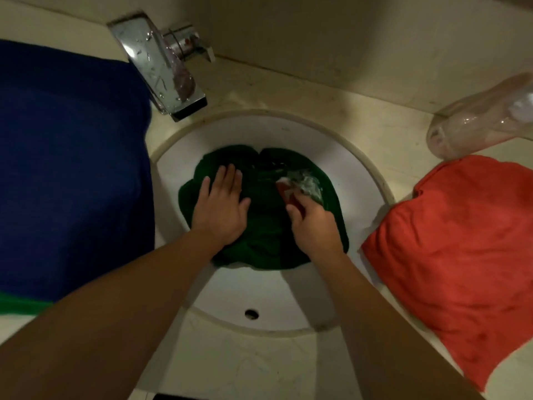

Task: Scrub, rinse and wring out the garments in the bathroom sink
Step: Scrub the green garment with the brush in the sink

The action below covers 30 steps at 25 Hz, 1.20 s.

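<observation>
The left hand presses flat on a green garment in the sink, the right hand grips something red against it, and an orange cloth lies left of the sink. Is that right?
Not quite. The head view shows the orange cloth on the counter right of the sink. The rest holds: left hand flat on the green garment, right hand gripping the red item against it.

Dim bathroom counter under my camera.
I see a pale beige, marble-veined countertop meeting a plain beige wall at the back, a chrome tap wet with droplets at back left, all in weak yellowish light.
</observation>
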Motion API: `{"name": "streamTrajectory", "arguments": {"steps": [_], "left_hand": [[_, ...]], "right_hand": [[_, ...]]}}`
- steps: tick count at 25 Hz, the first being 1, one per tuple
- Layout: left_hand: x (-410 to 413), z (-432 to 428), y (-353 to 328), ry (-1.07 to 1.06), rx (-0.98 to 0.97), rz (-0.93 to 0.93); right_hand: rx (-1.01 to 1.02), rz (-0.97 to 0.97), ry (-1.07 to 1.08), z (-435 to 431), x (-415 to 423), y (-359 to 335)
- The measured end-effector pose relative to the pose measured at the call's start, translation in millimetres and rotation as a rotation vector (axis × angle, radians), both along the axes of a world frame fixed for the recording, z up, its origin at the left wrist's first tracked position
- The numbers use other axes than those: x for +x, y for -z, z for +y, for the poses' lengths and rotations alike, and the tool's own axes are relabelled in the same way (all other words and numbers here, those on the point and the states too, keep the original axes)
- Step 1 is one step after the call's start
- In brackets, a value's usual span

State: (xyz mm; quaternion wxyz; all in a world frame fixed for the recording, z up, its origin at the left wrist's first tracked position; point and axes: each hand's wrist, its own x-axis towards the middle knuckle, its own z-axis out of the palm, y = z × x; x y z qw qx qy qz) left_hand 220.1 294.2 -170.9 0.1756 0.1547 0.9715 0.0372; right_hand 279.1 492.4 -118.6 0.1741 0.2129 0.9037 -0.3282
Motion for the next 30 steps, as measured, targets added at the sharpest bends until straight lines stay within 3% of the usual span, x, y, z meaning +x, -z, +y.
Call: {"name": "streamTrajectory", "arguments": {"steps": [6,9,12,14,16,20,22,24,26,28,30], "left_hand": [[28,-3,16,0.004,0.090,-0.029],[8,-1,22,0.011,0.086,-0.028],[17,-10,21,-0.022,-0.029,0.030],[26,-13,19,-0.067,-0.076,0.029],[25,-13,18,-0.090,-0.084,0.014],[26,-17,13,-0.078,-0.099,-0.006],[29,-16,9,-0.077,-0.101,-0.018],[31,-13,10,-0.072,-0.102,-0.019],[30,-15,11,-0.076,-0.098,-0.019],[26,-20,13,-0.052,-0.113,-0.020],[25,-27,13,-0.032,-0.124,-0.033]], "right_hand": [[0.154,-0.021,-0.044,31,-17,13],[0.131,-0.036,-0.073,29,-49,14],[-0.020,0.062,-0.058,-1,-39,10],[-0.128,0.076,-0.227,-31,-16,8],[-0.067,0.020,-0.369,-26,-6,11],[0.198,-0.127,-0.055,60,-10,14],[0.189,-0.125,0.066,52,-8,6],[0.037,-0.036,0.051,-1,-6,3],[-0.104,0.027,-0.110,-47,8,11],[-0.047,-0.013,-0.183,-36,13,14],[0.119,-0.104,-0.075,13,12,12]]}}
